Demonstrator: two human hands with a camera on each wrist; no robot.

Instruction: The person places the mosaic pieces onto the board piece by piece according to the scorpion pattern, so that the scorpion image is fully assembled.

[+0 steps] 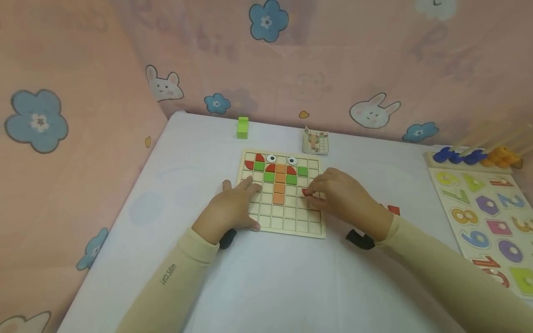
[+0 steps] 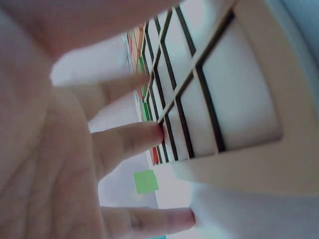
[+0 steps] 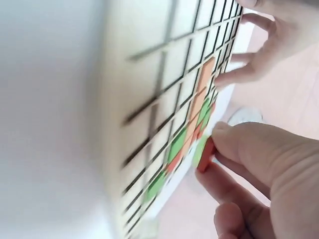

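A wooden grid board (image 1: 266, 223) lies flat on the white table, with green, orange and red pieces and two eye pieces set in its upper cells. My left hand (image 1: 231, 206) rests along the board's left side, fingers spread over its edge and cells. In the left wrist view the fingers are straight and hold nothing. Between thumb and fingertips, my right hand (image 1: 339, 194) pinches a small red piece (image 3: 206, 154) over the right part of the board. A column of orange tiles (image 1: 279, 188) runs down the middle.
Behind the board stand a green block (image 1: 243, 128) and a small pattern card (image 1: 315, 141). Red pieces (image 1: 393, 210) lie beside the right forearm. At the far right is a number puzzle board (image 1: 466, 203) with blue and orange stacking pieces (image 1: 474, 157) at its top.
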